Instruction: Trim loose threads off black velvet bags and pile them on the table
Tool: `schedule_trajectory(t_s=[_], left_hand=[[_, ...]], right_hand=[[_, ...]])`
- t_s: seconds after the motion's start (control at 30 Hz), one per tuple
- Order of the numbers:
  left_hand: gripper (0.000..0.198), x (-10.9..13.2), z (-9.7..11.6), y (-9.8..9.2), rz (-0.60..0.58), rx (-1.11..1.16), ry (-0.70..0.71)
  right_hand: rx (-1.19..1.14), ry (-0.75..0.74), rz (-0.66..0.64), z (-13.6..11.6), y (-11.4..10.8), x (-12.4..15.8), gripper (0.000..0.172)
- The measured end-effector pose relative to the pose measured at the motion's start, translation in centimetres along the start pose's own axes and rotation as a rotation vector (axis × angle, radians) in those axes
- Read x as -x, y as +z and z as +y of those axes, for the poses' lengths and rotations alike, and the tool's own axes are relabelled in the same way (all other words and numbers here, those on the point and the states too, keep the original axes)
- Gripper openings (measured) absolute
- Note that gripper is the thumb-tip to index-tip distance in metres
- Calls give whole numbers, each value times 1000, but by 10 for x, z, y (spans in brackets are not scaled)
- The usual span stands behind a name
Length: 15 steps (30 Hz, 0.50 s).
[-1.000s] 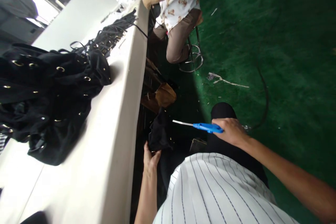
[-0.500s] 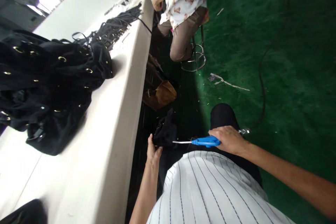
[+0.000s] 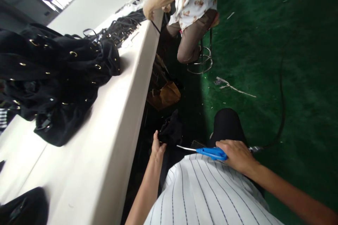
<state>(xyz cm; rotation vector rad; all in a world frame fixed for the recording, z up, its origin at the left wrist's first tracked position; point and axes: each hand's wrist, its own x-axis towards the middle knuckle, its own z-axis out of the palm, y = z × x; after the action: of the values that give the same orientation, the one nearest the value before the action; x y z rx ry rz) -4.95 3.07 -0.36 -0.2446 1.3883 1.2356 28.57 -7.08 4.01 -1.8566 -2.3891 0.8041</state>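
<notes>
My right hand point(image 3: 235, 153) is wrapped round a blue air blow gun point(image 3: 212, 153) with a thin metal nozzle and a hose at its back. The nozzle points left, its tip close to a black fabric bag point(image 3: 171, 130). That bag hangs low beside the table edge, gripped at its near side by my left hand point(image 3: 158, 145); the thumb shows and the other fingers are partly hidden. A large heap of black bags point(image 3: 66, 77) with gold eyelets lies on the white table point(image 3: 116, 119).
Across the table's far end a co-worker point(image 3: 196, 1) sits on a stool point(image 3: 208, 56), hands near black cords point(image 3: 121, 24). A brown bag point(image 3: 167, 95) stands under the table edge. The air hose point(image 3: 283, 102) trails over the green floor point(image 3: 264, 42). Another black item point(image 3: 26, 207) lies at lower left.
My right hand and the blow gun have shifted slightly down and nearer my body. The co-worker's arm has reached over the table. The whole view has shifted a little.
</notes>
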Motion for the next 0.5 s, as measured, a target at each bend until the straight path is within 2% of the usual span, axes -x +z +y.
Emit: schedule_trajectory(t_s=[0.17,0.27,0.4,0.5], left_hand=[[10,3,-4,3,4,14,12],[14,8,-6,3,4,17,14],[14,13,-8,7,13,4,14],[9,15,-9,14,12,-9,26]], right_hand=[[54,88,33,7,-1,-5,12],[15,-16,0,8,0,-8,10],[49,43,-14,1,6,-5,12],[7,-20,-49,0,14,6,13]])
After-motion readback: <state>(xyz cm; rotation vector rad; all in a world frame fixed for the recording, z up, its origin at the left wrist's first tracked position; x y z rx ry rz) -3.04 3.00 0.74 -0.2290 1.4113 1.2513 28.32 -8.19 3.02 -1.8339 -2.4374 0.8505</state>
